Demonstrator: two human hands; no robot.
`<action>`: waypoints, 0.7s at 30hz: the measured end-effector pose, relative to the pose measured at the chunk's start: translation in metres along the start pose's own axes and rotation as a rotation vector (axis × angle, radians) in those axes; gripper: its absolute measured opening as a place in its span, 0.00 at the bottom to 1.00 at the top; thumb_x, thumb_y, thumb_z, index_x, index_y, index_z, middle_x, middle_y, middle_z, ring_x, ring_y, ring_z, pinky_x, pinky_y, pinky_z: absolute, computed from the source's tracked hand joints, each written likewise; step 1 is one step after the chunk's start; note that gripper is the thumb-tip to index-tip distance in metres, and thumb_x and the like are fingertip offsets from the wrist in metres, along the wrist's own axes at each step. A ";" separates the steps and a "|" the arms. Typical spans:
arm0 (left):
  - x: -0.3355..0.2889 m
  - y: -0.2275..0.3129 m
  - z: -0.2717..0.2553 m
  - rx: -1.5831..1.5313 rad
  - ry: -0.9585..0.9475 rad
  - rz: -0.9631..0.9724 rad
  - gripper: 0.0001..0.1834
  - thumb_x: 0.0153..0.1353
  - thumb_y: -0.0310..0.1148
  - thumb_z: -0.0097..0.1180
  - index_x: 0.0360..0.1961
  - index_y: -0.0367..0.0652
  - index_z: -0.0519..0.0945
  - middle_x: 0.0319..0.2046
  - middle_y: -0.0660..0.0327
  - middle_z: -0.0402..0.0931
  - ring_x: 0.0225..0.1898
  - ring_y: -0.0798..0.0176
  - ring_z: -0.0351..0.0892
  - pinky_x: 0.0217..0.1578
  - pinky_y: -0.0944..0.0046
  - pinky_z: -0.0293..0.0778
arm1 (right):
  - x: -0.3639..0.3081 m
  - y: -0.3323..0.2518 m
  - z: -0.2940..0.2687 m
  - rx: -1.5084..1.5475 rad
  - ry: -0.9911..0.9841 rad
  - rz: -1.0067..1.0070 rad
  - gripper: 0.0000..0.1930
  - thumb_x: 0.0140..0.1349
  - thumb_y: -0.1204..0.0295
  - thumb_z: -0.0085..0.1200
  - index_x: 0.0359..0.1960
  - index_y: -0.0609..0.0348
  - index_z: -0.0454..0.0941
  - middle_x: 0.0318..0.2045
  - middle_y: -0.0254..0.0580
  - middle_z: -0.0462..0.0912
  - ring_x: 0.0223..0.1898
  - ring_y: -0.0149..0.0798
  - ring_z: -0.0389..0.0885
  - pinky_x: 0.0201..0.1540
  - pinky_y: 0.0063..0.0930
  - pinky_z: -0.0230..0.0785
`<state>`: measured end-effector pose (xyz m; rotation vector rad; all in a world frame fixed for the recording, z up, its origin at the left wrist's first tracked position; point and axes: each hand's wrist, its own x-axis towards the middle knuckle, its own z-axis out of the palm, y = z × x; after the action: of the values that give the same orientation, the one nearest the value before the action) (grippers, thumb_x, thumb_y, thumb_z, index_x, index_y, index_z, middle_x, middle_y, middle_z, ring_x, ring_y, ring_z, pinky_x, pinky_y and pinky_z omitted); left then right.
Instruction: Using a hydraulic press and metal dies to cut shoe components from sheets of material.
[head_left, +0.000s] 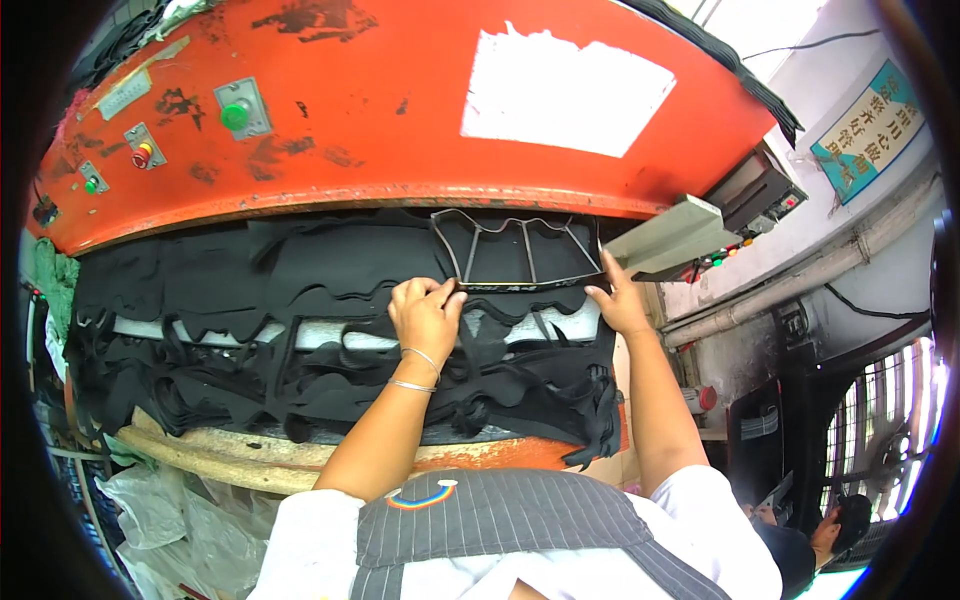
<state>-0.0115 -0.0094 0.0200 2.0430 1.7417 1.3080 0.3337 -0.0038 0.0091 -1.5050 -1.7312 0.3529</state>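
A metal-strip cutting die point(530, 252), an open frame with a wavy far edge and inner cross strips, lies on black sheet material point(335, 255). At its near left corner, my left hand point(425, 318) is closed, thumb and fingers gripping the edge. My right hand point(622, 298) holds the right end of the frame, index finger along the side and thumb near the front corner. Part of each hand's grip is hidden. Wavy black offcuts point(340, 385) lie heaped between my forearms and the sheet, with a pale strip showing through them.
An orange press beam point(400, 110) spans the far side, bearing green buttons point(235, 117) and a red knob point(142, 155). A grey metal plate point(675, 238) juts out at right. Clear plastic bags point(190, 525) lie low left. Another person point(835, 535) is at lower right.
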 end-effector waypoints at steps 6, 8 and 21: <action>0.066 -0.105 -0.107 -0.257 0.004 0.043 0.31 0.54 0.38 0.67 0.59 0.40 0.74 0.56 0.51 0.70 0.59 0.51 0.67 0.60 0.58 0.63 | 0.051 -0.100 0.044 -0.073 0.189 -0.250 0.33 0.53 0.68 0.63 0.62 0.60 0.67 0.59 0.53 0.71 0.61 0.50 0.68 0.64 0.39 0.58; 0.076 -0.163 -0.153 -0.209 0.085 -0.011 0.31 0.55 0.38 0.66 0.60 0.39 0.73 0.57 0.52 0.70 0.58 0.53 0.70 0.58 0.60 0.66 | 0.046 -0.163 0.053 -0.115 0.148 -0.364 0.27 0.54 0.72 0.61 0.57 0.64 0.71 0.54 0.54 0.75 0.57 0.53 0.72 0.61 0.41 0.62; 0.246 -0.350 -0.443 0.047 0.813 -0.401 0.45 0.56 0.38 0.61 0.69 0.32 0.52 0.68 0.39 0.51 0.70 0.43 0.52 0.67 0.56 0.53 | 0.193 -0.474 0.262 0.068 0.308 -0.797 0.14 0.54 0.73 0.63 0.43 0.61 0.80 0.39 0.48 0.79 0.41 0.49 0.78 0.43 0.39 0.72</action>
<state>-0.5834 0.1336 0.1988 1.1024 2.3178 2.1069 -0.1807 0.1283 0.2293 -0.6760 -1.8738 -0.2233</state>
